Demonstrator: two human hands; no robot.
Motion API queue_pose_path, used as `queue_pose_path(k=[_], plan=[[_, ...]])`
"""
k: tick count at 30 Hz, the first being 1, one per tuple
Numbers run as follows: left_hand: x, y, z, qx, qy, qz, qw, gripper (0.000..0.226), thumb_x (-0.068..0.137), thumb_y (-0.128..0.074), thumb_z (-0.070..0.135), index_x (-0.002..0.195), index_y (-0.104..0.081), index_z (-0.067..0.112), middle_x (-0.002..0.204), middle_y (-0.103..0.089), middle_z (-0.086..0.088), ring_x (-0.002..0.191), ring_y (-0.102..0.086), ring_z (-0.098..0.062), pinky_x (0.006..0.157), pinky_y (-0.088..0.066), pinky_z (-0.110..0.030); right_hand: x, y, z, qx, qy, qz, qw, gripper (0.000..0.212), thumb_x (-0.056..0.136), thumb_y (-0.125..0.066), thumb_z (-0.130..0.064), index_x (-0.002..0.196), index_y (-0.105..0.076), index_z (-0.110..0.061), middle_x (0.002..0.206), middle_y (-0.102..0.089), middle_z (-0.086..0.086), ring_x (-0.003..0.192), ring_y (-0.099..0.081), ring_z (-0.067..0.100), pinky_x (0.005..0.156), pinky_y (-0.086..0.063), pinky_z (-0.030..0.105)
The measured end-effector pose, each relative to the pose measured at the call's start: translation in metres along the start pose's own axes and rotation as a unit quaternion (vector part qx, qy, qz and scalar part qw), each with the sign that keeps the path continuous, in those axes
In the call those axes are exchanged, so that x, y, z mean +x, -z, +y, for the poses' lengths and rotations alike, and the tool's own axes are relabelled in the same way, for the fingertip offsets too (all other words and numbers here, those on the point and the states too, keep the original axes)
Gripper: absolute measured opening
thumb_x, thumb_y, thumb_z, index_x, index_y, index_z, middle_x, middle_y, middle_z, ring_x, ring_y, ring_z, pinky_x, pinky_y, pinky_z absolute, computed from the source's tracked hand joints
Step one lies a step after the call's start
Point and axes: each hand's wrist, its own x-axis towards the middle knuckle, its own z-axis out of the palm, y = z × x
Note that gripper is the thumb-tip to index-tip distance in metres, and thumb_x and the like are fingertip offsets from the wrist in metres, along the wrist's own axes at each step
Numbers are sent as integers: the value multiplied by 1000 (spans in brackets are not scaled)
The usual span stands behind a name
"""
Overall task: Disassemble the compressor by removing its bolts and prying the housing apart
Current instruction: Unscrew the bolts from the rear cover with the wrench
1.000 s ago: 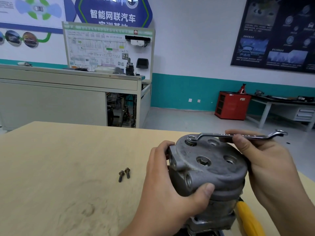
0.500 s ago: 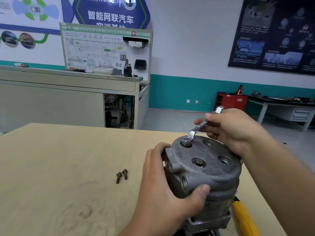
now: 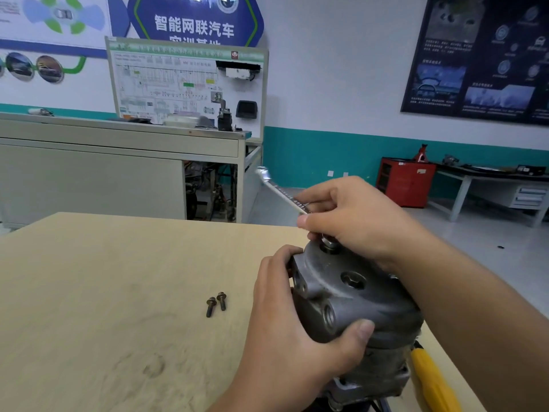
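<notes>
Fingers of right hand curled round wrench atop compressor | left hand grips its side

compressor gray | wrench silver | table tan woodgrain | handle ylw

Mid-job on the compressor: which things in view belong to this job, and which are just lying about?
Job: compressor, held by the left hand; wrench in the right hand, on a top bolt; two loose bolts on the table; yellow-handled tool beside the compressor, probably for prying.
Lying about: red cabinet; wiring board; dark poster.
</notes>
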Motion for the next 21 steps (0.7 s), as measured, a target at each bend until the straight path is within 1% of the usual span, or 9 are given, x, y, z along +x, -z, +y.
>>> queue_pose_path(k=[2,5,7,10,12,14,16,18,21], plan=[[1,0,-1,14,-5,4,1000,81,47,-66,63,121,-37,47,111,-47,28,111,-53,1,88,-51,-30,-9,-5,-8,-22,37,-12,999,17,79,-73,-16,94,-71,-24,70,-65,-6,62,-60,4,65,-49,23],[2,1,-3,16,-3,2,1000,79,47,-65,62,119,-36,50,111,-47,27,111,-53,2,85,-52,-30,-25,-7,-17,-96,110,-8,989,9,72,-78,-22,74,-69,-24,66,-66,-7,62,-58,2,57,-46,17],[2,1,-3,10,1,-4,1000,74,47,-66,61,115,-36,54,110,-48,27,109,-54,5,83,-52,-26,-36,-3,-17,-132,143,17,981,6,74,-76,-25,75,-70,-26,71,-65,-10,76,-57,0,66,-45,15],[2,1,-2,-7,-11,-3,1000,73,50,-69,59,117,-40,49,113,-47,31,109,-53,7,84,-48,-16,-53,5,-8,-132,196,65,970,3,73,-70,-28,74,-72,-29,77,-63,-17,84,-57,-1,73,-44,14],[1,1,-2,6,-11,-2,1000,73,49,-68,59,116,-41,47,113,-45,34,110,-51,7,83,-47,-17,-64,10,4,-147,232,108,955,10,75,-65,-22,77,-75,-25,81,-63,-23,85,-59,-3,75,-45,10],[0,2,-4,7,-2,-5,1000,72,48,-69,59,114,-39,52,114,-46,30,110,-53,3,81,-50,-24,-73,16,18,-145,260,132,945,14,74,-64,-19,82,-75,-22,88,-67,-20,87,-62,-2,77,-45,9],[-1,2,-3,9,2,-8,1000,73,49,-69,60,113,-37,54,115,-47,28,109,-55,-1,80,-52,-29,-78,20,33,-102,268,150,946,12,72,-72,-25,84,-74,-24,92,-70,-18,92,-64,2,81,-47,13],[-2,2,-3,10,0,-8,1000,72,49,-69,59,113,-37,54,115,-48,27,109,-55,-2,81,-52,-30,-79,23,43,17,232,157,960,15,65,-77,-26,79,-76,-29,91,-73,-15,94,-66,7,82,-50,20],[-2,3,-2,5,2,-10,1000,70,49,-69,57,111,-37,56,114,-48,27,108,-55,0,80,-53,-31,-75,24,54,145,176,151,962,20,60,-70,-29,79,-77,-31,91,-75,-9,94,-68,9,77,-53,18]])
